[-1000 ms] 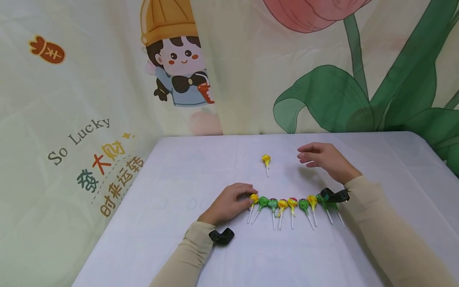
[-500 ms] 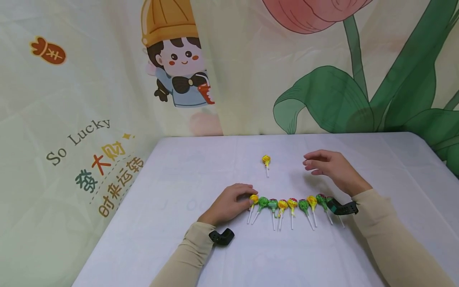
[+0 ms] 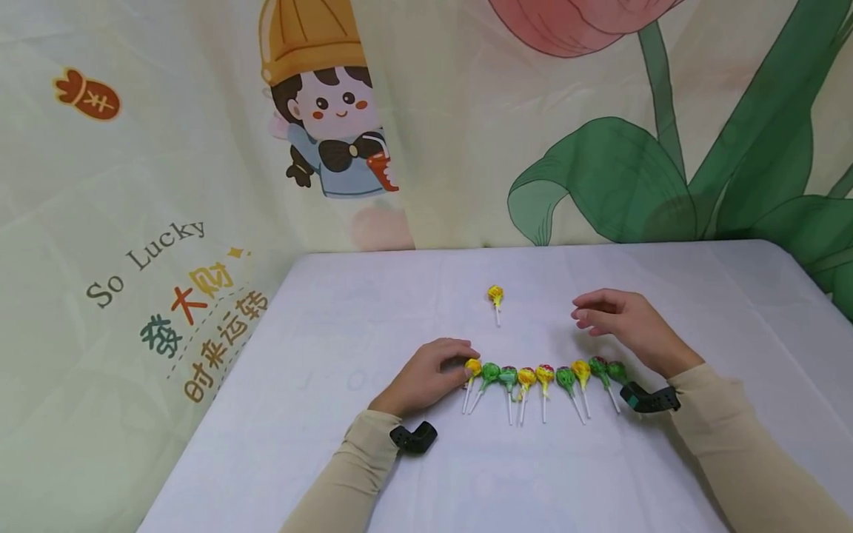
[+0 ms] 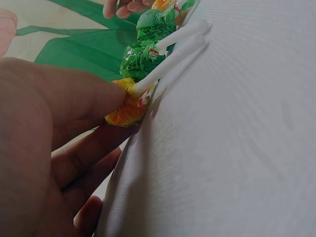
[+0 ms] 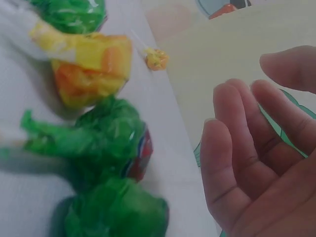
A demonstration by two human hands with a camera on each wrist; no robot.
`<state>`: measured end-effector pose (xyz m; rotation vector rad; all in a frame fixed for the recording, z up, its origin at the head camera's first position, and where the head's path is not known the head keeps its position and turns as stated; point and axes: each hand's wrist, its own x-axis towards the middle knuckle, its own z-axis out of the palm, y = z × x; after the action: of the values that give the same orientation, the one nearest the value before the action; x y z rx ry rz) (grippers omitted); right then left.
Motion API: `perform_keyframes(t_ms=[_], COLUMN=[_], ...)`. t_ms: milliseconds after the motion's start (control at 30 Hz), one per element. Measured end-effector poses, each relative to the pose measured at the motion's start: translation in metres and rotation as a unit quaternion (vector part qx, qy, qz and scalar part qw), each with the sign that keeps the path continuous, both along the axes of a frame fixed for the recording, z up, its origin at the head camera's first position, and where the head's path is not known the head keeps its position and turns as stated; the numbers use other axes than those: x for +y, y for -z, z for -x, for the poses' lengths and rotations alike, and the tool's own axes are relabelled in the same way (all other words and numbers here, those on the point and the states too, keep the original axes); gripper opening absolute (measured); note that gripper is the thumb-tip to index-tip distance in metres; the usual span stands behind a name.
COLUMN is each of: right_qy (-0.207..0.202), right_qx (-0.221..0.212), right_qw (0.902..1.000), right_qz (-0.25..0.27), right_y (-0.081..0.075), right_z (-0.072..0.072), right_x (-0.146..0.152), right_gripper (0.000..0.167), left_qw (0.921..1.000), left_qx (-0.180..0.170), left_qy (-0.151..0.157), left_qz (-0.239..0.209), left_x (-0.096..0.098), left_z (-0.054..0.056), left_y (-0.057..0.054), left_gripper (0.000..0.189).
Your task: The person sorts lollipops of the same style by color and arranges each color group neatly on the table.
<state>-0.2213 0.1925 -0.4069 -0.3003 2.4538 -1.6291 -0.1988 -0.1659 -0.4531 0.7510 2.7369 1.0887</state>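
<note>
White table (image 3: 253, 444) before me through the head camera, and I take it from the near side outward. Across its middle runs a row of yellow and green lollipops (image 3: 545, 372), roughly parallel to the far edge, sticks toward the near side. At the left end, the left hand (image 3: 426, 377) pinches the end lollipop (image 3: 473, 367) by its yellow wrapped head, between thumb and fingers. Beyond the row's right part, the right hand (image 3: 629, 329) hovers with nothing in it, fingers loosely bent, a wide gap to the thumb. Closer to the far edge lies the lone lollipop (image 3: 495, 296), also yellow, head toward that edge, stick toward the row. I judge this relation to matter most: it lies left of the right fingertips and slightly farther out, its stick crosswise to that line; the left hand looks nearer but is occupied. Past the far edge hangs a printed backdrop (image 3: 460, 133).
</note>
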Motion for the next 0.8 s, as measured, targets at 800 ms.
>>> perform_keyframes(t_ms=[800], right_qy=[-0.031], right_qx=[0.022], right_qw=[0.9980], right_qz=[-0.050], right_y=[0.029], right_z=[-0.008], right_x=[0.012], right_gripper=[0.044], left_qw=[0.9998], left_qx=[-0.006], left_qy=[-0.014], left_qz=[-0.016], left_x=[0.000], left_z=[-0.002], left_y=[0.000], left_gripper=[0.025])
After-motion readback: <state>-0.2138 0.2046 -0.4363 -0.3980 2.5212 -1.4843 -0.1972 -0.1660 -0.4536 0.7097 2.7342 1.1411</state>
